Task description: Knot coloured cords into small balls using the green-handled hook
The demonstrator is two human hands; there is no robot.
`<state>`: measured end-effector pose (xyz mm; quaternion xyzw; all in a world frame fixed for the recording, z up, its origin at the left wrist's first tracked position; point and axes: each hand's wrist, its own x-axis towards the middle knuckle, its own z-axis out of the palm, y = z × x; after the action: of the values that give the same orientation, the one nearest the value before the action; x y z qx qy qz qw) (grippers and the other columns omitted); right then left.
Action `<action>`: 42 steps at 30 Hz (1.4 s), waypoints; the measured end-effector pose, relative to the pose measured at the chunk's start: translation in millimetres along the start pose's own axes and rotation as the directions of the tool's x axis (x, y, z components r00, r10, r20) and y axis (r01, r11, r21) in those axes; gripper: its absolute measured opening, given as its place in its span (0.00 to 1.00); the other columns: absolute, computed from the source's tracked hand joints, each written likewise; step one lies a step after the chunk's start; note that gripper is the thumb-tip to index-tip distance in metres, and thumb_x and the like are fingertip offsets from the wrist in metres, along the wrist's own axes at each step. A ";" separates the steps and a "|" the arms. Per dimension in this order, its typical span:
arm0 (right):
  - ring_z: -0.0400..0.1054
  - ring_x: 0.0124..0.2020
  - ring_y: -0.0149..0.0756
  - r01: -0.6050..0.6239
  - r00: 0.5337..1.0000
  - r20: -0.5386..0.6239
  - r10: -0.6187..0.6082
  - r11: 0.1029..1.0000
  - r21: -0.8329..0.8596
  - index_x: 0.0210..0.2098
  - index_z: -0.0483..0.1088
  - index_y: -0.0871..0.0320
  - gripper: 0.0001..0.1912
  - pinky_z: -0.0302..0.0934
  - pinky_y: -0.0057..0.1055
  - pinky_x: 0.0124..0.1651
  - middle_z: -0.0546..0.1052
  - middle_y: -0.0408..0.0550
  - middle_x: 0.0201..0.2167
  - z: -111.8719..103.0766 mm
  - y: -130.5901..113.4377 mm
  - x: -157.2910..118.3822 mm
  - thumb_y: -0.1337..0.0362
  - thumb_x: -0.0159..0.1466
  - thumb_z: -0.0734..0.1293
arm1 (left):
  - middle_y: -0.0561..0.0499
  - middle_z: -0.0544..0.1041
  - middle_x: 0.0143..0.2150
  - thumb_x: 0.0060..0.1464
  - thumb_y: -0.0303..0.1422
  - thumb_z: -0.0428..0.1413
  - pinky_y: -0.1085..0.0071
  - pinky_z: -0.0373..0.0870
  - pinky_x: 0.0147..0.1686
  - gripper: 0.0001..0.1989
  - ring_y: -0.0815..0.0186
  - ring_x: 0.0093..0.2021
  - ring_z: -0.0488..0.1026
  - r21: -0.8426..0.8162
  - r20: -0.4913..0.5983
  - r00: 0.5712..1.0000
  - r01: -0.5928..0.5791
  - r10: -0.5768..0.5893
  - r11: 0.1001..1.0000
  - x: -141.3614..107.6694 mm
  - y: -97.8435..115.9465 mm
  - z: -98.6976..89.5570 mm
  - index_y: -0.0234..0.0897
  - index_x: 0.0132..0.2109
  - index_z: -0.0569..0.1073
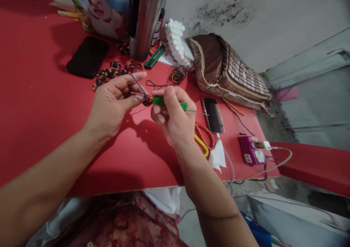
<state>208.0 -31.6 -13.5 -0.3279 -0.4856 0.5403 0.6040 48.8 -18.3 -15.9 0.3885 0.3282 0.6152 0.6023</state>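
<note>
My left hand (116, 97) pinches a small multicoloured thread piece (148, 99), and a dark blue strand runs up over its raised index finger. Closed around a green-handled hook tool (158, 100) is my right hand (175, 112); the thin metal shaft at the tool's rear sticks out to the right. The tool's front end meets the thread piece between the two hands. Behind them lies a heap of dark, red and yellow thread pieces (109, 73). A wound bundle of coloured thread (177, 74) rests just beyond my right hand.
On the red table (115, 170) are a black phone (88, 57), a steel bottle (149, 17), a green cutter (154, 57), white beadwork (175, 39) and a brown cushion (232, 68). To the right are another phone (213, 115), scissors (203, 139) and a purple box with cables (252, 150).
</note>
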 end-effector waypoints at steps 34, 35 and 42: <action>0.69 0.24 0.32 0.257 0.938 -0.100 -0.331 0.862 -0.437 0.43 0.83 0.47 0.17 0.70 0.34 0.31 0.77 0.40 0.27 6.0 5.5 -15.0 0.43 0.75 0.70 | 0.61 0.82 0.29 0.44 0.18 0.77 0.73 0.80 0.43 0.20 0.71 0.33 0.78 -0.124 -0.090 0.989 0.108 -0.120 0.986 -16.4 7.4 20.9 0.45 0.42 0.88; 0.72 0.28 0.34 0.271 0.930 -0.084 -0.359 0.820 -0.504 0.43 0.84 0.47 0.18 0.74 0.37 0.36 0.79 0.43 0.29 5.7 5.7 -16.1 0.42 0.75 0.70 | 0.61 0.82 0.29 0.45 0.18 0.77 0.73 0.81 0.43 0.20 0.71 0.32 0.78 -0.146 -0.096 0.985 0.125 -0.140 0.981 -17.6 5.9 21.7 0.44 0.42 0.87; 0.78 0.41 0.49 0.307 0.925 0.016 -0.379 0.723 -0.618 0.44 0.86 0.45 0.24 0.78 0.49 0.50 0.85 0.53 0.40 -3.9 10.4 -17.3 0.35 0.72 0.68 | 0.58 0.82 0.27 0.47 0.18 0.75 0.80 0.77 0.35 0.18 0.75 0.28 0.79 -0.302 0.049 0.946 0.320 -0.321 0.898 -11.1 2.2 12.5 0.38 0.45 0.87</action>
<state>209.2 -45.8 -28.3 -0.4387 -0.6513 0.2140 0.5810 58.3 -30.3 -8.9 0.2306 0.2889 0.5514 0.7479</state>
